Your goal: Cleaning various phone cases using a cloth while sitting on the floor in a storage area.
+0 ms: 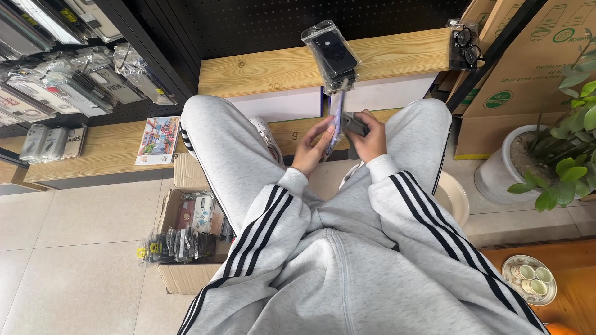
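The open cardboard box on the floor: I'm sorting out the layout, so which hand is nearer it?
Left. The left hand is up between the knees, on the box's side; the right hand is beyond it, farther off.

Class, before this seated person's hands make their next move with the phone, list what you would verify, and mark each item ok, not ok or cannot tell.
1. Left hand has the phone held on edge: ok.
2. Right hand grips the dark grey item beside the phone: ok; what that item is: cannot tell.
3. Packaged phone case standing on the wooden shelf just above the hands is stable: cannot tell.
4. Open cardboard box of packaged cases lies by the person's left leg, within view: ok.
5. Phone's screen condition: cannot tell, only its edge shows.
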